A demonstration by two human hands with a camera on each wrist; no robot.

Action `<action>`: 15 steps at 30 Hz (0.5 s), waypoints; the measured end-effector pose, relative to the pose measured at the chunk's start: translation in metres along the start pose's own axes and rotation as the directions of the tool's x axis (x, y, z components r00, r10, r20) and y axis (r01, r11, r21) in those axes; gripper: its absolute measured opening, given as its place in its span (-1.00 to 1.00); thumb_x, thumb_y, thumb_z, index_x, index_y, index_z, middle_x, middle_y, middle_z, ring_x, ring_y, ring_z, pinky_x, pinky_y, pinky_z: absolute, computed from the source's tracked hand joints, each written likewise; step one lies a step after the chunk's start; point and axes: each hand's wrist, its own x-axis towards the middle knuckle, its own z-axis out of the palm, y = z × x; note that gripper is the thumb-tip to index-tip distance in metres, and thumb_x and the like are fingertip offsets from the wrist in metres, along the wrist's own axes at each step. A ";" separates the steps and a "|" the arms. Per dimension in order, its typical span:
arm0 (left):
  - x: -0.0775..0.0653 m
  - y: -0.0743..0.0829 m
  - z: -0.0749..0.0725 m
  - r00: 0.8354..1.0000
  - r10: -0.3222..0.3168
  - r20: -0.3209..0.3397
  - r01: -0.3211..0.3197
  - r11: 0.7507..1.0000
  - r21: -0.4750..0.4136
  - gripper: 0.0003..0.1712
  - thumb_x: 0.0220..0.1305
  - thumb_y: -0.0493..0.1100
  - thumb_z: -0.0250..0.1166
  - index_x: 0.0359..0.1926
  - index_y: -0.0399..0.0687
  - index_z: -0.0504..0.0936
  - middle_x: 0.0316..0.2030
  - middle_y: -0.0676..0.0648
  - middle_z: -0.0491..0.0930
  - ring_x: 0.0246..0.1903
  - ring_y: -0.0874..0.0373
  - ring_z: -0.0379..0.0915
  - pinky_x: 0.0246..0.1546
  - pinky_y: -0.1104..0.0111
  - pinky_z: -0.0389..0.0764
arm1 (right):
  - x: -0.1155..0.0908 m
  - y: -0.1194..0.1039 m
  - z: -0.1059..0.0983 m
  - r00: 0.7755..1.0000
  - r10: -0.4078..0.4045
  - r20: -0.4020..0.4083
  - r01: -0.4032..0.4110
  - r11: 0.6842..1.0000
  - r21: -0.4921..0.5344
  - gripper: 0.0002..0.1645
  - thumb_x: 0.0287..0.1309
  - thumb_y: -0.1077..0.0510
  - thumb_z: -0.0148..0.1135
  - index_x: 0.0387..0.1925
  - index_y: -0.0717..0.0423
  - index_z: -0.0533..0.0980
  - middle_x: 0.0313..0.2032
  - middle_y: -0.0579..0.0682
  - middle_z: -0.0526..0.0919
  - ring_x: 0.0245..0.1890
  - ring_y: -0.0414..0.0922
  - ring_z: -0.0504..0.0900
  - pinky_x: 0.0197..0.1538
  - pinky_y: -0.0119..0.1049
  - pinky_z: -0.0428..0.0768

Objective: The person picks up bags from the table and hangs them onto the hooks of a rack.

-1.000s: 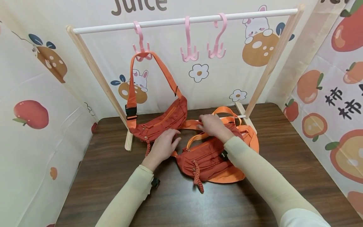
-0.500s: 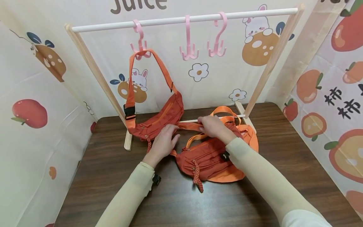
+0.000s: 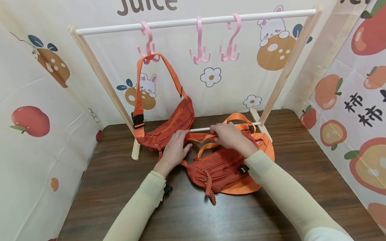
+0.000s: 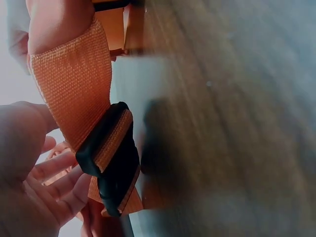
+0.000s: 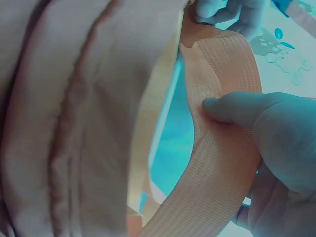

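Observation:
A rust-red waist bag (image 3: 169,124) hangs by its orange strap from the left pink hook (image 3: 148,43). A second rust-red waist bag (image 3: 217,165) lies on the table over a bright orange one (image 3: 266,147). My right hand (image 3: 230,135) pinches this second bag's orange strap (image 5: 217,143) between thumb and fingers. My left hand (image 3: 175,149), just below the hanging bag, grips the strap's other stretch, its fingertips close to the right hand's in the right wrist view. A black buckle (image 4: 113,158) on orange webbing shows beside the left fingers, which it partly hides.
Two more pink hooks, one mid-bar (image 3: 199,43) and one further right (image 3: 230,40), hang on the rack's white bar (image 3: 181,22). The rack's wooden posts (image 3: 281,73) stand at either side, with a low white crossbar (image 3: 197,129) behind the hands. Printed fabric surrounds the wooden table (image 3: 193,221).
The hanging bag has swung left, uncovering more of the low white crossbar. The strap between my hands has slackened a little and dipped. Both hands have stayed almost in place.

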 end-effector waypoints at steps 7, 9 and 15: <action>0.005 -0.002 0.000 1.000 0.007 -0.008 -0.006 1.000 0.028 -0.28 0.41 -0.08 0.48 0.49 -0.09 0.45 0.31 -0.13 0.45 0.22 -0.09 0.42 0.22 0.00 0.56 | -0.011 -0.005 -0.017 0.997 -0.022 -0.075 0.020 0.999 -0.027 -0.73 0.27 0.21 0.49 -0.34 -0.09 0.49 -0.41 -0.15 0.53 -0.44 -0.11 0.50 -0.23 -0.06 0.38; 0.006 -0.002 0.000 1.000 0.002 -0.007 -0.002 0.999 0.032 -0.30 0.41 -0.07 0.48 0.47 -0.08 0.47 0.28 -0.13 0.46 0.20 -0.09 0.42 0.20 0.01 0.56 | -0.013 -0.006 -0.021 0.995 -0.029 -0.091 0.026 0.999 -0.029 -0.72 0.25 0.23 0.49 -0.34 -0.08 0.49 -0.42 -0.15 0.52 -0.45 -0.12 0.49 -0.27 -0.09 0.35; 0.008 -0.002 0.000 1.000 -0.008 -0.009 0.008 1.000 0.030 -0.39 0.40 -0.07 0.49 0.40 -0.05 0.55 0.20 -0.10 0.50 0.12 -0.08 0.43 0.08 0.03 0.60 | -0.017 -0.006 -0.032 0.994 -0.016 -0.112 0.015 1.000 -0.013 -0.74 0.26 0.23 0.48 -0.33 -0.08 0.51 -0.40 -0.15 0.54 -0.45 -0.13 0.48 -0.29 -0.13 0.28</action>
